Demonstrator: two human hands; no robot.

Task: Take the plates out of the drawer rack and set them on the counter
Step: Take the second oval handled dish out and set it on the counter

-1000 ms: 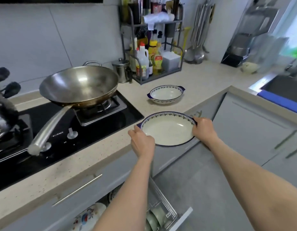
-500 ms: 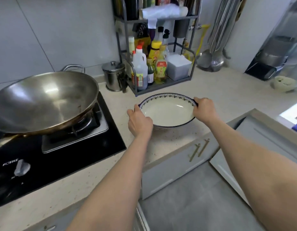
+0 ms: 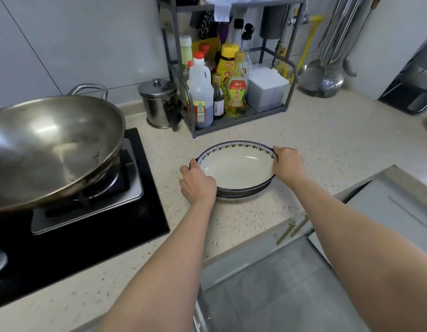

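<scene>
**Upper plate to be seated squarely on the one beneath**

The fingers [image 3: 280,149] of the right hand [image 3: 288,165] are curled over the far right rim of the blue-bordered plate [image 3: 236,167], thumb side hidden; those of the left hand [image 3: 198,184] are wrapped round the near left rim, knuckles uppermost, so whether they are pressed together beneath cannot be told; the plate is thus clasped at two opposite edges. It is held low over the speckled counter [image 3: 327,140], directly above a second plate [image 3: 241,196] of which only the near edge is seen below it; whether the two already touch cannot be told from this view. The step in hand is judged to be the setting down; it is best done with the rims kept level and lined up, the weight lowered slowly so that no glazed edge is knocked; the fingertips under the rim should be slid outward only once the plate is borne from below, lest they be trapped between the two. Clearance should be kept from the wok [image 3: 52,144] at the left and the condiment rack [image 3: 236,121] behind. The drawer rack is not in view, so what is left to fetch cannot be told.
</scene>
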